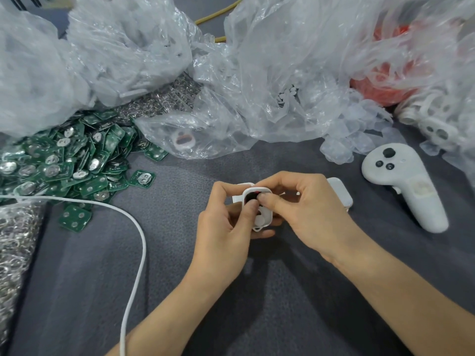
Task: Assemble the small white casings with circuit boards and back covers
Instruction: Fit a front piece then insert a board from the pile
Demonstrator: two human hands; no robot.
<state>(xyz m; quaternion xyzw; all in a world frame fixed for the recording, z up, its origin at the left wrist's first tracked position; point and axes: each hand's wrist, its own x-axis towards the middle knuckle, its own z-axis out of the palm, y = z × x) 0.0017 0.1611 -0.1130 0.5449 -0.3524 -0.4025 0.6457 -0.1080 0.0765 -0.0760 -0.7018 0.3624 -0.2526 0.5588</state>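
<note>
Head view: the small white rounded plastic casing [263,219] is held just above the grey cloth tabletop [180,253], mid-bench, open side up. Left hand [223,222] cups it from beneath, fingers curled round it, thumb pressing inside. Right hand [303,209] pinches its upper edge, thumb tip also inside. Recommendation: keep the casing level and press evenly so the inner part seats flat, not skewed, before drawing from the heap of green square circuit boards [64,160] well apart at left.
</note>
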